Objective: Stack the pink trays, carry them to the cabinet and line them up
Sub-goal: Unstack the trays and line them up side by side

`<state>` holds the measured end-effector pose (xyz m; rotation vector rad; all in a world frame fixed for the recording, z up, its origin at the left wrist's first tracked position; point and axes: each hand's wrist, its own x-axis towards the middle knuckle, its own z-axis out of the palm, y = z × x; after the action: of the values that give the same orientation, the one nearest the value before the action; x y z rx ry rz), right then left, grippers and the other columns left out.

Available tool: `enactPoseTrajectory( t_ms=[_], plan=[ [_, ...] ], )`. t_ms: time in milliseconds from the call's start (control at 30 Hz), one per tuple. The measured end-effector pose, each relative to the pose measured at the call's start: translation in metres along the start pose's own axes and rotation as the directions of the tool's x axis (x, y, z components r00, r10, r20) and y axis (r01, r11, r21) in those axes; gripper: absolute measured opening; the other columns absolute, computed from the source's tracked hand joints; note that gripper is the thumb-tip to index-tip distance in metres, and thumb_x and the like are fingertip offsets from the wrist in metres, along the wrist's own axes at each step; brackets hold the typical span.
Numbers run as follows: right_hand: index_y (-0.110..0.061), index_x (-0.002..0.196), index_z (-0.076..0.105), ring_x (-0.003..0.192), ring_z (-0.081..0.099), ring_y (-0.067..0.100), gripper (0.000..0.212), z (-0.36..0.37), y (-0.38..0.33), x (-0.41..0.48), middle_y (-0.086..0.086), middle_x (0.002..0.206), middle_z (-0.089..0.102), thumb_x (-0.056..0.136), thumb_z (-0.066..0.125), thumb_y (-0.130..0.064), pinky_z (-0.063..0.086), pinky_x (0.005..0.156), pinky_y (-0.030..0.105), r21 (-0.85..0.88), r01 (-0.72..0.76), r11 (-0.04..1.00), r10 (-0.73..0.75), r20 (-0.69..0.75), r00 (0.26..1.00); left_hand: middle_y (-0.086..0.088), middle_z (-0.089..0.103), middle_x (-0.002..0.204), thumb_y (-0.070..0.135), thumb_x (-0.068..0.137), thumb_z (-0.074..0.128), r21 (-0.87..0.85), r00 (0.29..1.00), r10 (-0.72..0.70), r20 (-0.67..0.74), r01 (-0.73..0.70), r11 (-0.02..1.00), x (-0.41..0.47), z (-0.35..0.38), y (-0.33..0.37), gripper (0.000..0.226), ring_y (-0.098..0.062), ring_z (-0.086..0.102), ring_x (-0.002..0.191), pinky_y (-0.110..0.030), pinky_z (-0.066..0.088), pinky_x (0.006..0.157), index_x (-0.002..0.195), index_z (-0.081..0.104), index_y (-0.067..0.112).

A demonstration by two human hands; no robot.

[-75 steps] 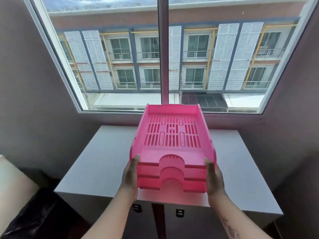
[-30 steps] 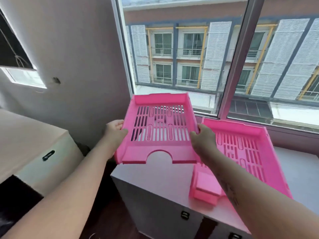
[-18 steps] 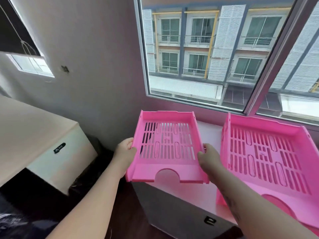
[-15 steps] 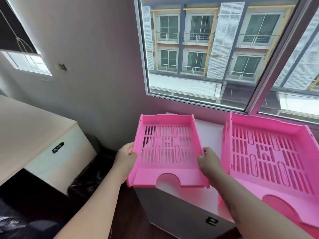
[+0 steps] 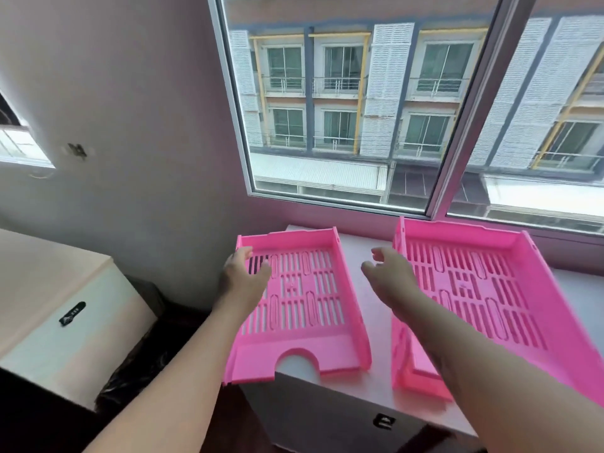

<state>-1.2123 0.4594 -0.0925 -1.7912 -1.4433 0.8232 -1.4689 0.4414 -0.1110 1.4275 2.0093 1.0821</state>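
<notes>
A single pink slotted tray (image 5: 300, 302) lies flat on the left end of the white cabinet (image 5: 369, 380), its front left corner overhanging the edge. To its right sits a stack of pink trays (image 5: 483, 289), partly covered by my right forearm. My left hand (image 5: 243, 276) hovers over the single tray's left wall, fingers apart, holding nothing. My right hand (image 5: 384, 276) hangs open above the gap between the single tray and the stack.
The cabinet stands under a large window (image 5: 376, 109), against the mauve wall. A lower beige cabinet (image 5: 55, 305) with a black handle stands at the left, dark bags (image 5: 140, 364) on the floor between the two.
I carried the stack to the cabinet and set it down. I then lifted the top tray off, laid it at the left end, and both hands have let go of it.
</notes>
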Motion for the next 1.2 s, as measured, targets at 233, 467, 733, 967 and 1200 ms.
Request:
enactPoseTrajectory(
  t_ms=[233, 467, 733, 967, 1200],
  plan=[
    [-0.004, 0.122, 0.06, 0.094, 0.061, 0.026, 0.034, -0.103, 0.034, 0.005, 0.013, 0.119, 0.066, 0.091, 0.057, -0.014, 0.052, 0.085, 0.04, -0.125, -0.016, 0.992, -0.01, -0.203, 0.979, -0.01, 0.061, 0.137, 0.027, 0.09, 0.063, -0.039, 0.958, 0.17, 0.23, -0.165, 0.985, -0.023, 0.083, 0.094, 0.05, -0.026, 0.058, 0.123, -0.034, 0.045, 0.101, 0.136, 0.054, 0.01],
    [-0.009, 0.121, 0.061, 0.094, 0.06, 0.033, 0.035, -0.186, 0.122, -0.019, 0.016, 0.118, 0.064, 0.089, 0.054, -0.022, 0.048, 0.081, 0.037, -0.322, -0.284, 0.903, 0.148, -0.387, 0.91, -0.007, 0.046, 0.153, 0.034, 0.091, 0.06, -0.049, 0.863, 0.078, 0.5, -0.062, 0.997, -0.067, 0.16, 0.128, 0.064, -0.026, 0.049, 0.134, -0.036, 0.041, 0.107, 0.148, 0.041, 0.01],
    [-0.015, 0.116, 0.048, 0.074, 0.059, 0.03, 0.027, -0.194, 0.17, -0.036, 0.011, 0.095, 0.062, 0.09, 0.041, -0.012, 0.049, 0.062, 0.036, -0.277, -0.369, 0.887, 0.299, -0.263, 0.917, -0.008, 0.056, 0.075, 0.013, 0.09, 0.051, 0.016, 0.859, -0.008, 0.511, -0.001, 1.0, -0.084, 0.183, 0.127, 0.012, -0.02, 0.045, 0.061, -0.029, 0.037, 0.059, 0.081, 0.057, 0.008],
    [-0.015, 0.112, 0.045, 0.08, 0.06, 0.033, 0.027, -0.176, 0.161, -0.034, 0.012, 0.097, 0.061, 0.089, 0.032, -0.01, 0.053, 0.071, 0.043, -0.261, -0.319, 0.911, 0.276, -0.189, 0.942, -0.019, 0.065, 0.082, 0.009, 0.092, 0.048, 0.061, 0.906, -0.035, 0.423, 0.01, 0.998, -0.072, 0.169, 0.122, 0.025, -0.024, 0.054, 0.067, -0.039, 0.052, 0.062, 0.097, 0.066, -0.009],
    [-0.016, 0.111, 0.049, 0.079, 0.061, 0.031, 0.023, -0.232, 0.164, -0.032, 0.01, 0.095, 0.06, 0.093, 0.036, -0.01, 0.054, 0.071, 0.042, -0.209, -0.283, 0.936, 0.234, -0.233, 0.944, -0.007, 0.035, 0.066, 0.01, 0.086, 0.05, 0.004, 0.91, 0.089, 0.405, -0.099, 0.995, -0.082, 0.178, 0.169, 0.022, -0.02, 0.029, 0.059, -0.031, 0.023, 0.055, 0.067, 0.039, 0.012]
  ],
)
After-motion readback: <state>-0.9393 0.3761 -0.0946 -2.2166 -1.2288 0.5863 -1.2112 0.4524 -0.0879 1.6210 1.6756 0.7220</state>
